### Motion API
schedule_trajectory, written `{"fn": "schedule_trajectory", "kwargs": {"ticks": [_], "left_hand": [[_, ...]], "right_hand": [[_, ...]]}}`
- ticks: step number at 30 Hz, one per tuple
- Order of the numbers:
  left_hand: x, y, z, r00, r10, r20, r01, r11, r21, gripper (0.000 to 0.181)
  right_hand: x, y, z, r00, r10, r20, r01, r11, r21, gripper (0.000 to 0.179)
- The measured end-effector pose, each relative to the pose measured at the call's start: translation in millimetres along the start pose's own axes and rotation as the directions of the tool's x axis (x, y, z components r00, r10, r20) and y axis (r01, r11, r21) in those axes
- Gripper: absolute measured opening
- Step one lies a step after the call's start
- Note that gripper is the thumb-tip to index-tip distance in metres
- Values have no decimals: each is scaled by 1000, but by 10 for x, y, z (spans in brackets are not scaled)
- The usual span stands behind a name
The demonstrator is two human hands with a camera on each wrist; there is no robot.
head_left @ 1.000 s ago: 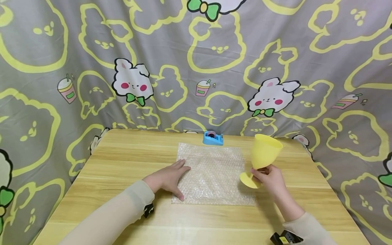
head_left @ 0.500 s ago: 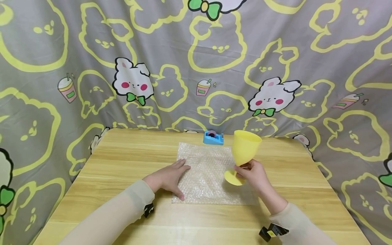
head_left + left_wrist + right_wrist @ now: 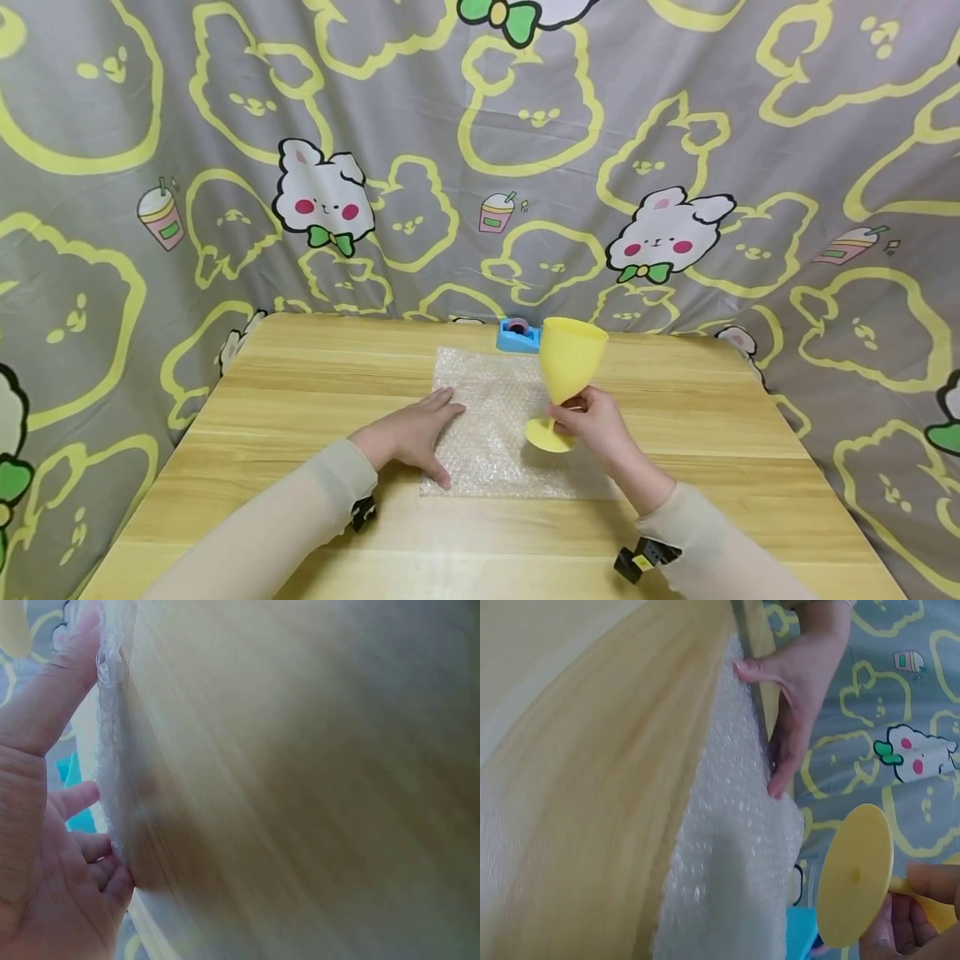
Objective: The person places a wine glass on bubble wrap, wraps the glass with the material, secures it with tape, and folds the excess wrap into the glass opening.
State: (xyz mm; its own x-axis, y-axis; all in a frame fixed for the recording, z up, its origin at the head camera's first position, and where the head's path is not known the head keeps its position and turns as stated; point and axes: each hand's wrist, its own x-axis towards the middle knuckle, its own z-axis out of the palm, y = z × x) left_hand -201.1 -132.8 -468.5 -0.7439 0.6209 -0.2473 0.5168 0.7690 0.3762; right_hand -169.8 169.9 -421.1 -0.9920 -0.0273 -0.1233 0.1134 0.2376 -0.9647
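Across bubble wrap [image 3: 487,454], our right grip [image 3: 595,422] is pinching a goblet [image 3: 570,358] at three o'clock, left grip [image 3: 411,432] resting spread at nine.

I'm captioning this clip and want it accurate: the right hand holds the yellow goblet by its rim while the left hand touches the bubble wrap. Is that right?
Not quite. The right hand holds the yellow goblet by its stem, as the head view shows. The left hand does touch the bubble wrap.
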Motion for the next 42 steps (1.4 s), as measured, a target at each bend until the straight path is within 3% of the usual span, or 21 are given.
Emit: {"fn": "schedule_trajectory", "kwargs": {"ticks": [25, 42], "left_hand": [[17, 14, -5, 1000, -7, -8, 7, 1000, 13, 127], [1, 17, -8, 1000, 2, 1, -2, 1000, -8, 127]], "right_hand": [[129, -36, 669, 991, 2, 137, 0, 1000, -18, 22], [264, -10, 950, 978, 52, 201, -54, 999, 4, 23]]}}
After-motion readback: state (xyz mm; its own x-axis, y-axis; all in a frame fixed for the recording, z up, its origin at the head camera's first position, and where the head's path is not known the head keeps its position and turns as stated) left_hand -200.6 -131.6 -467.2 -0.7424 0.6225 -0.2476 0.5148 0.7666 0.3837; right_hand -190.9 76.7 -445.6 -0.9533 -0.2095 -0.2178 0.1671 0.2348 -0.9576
